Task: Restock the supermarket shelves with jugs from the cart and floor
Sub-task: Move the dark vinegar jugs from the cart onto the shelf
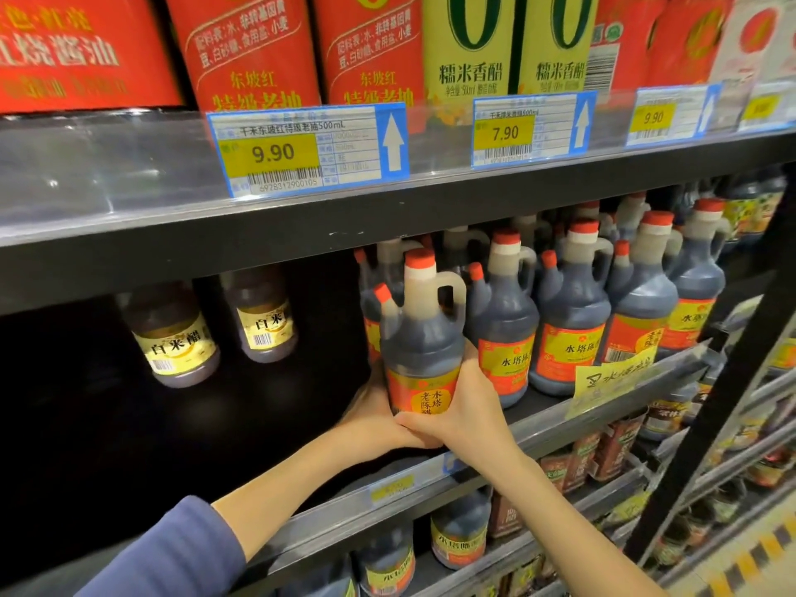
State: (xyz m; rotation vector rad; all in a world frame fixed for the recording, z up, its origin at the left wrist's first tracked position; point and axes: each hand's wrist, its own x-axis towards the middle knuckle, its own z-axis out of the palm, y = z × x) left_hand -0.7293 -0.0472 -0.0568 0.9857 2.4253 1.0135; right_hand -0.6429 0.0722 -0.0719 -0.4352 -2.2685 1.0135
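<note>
Left hand (372, 417) and right hand (463, 407) together hold one jug (424, 338) by its lower body. Each grip is clamped on it, the left from the left side, the right from the front and right. The two hands touch just under the label. The left forearm ends in a blue sleeve (172, 553).

The jug is upright, filled with dark liquid, with two red caps, a handle on its right and a red-and-yellow label. It sits at the front edge of the middle shelf (327, 517). The hands hide its base, so contact with the shelf cannot be told.

Just beside it on the right stands a row of like jugs (573, 329) along the same front edge, more behind them. A handwritten yellow note (611, 381) hangs on the edge below that row.

Toward the back left of the shelf stand two yellow-labelled bottles (176, 338), well apart from the held jug.

On the shelf above are red-labelled bottles (254, 49), with price tags (308, 148) on its front rail.
</note>
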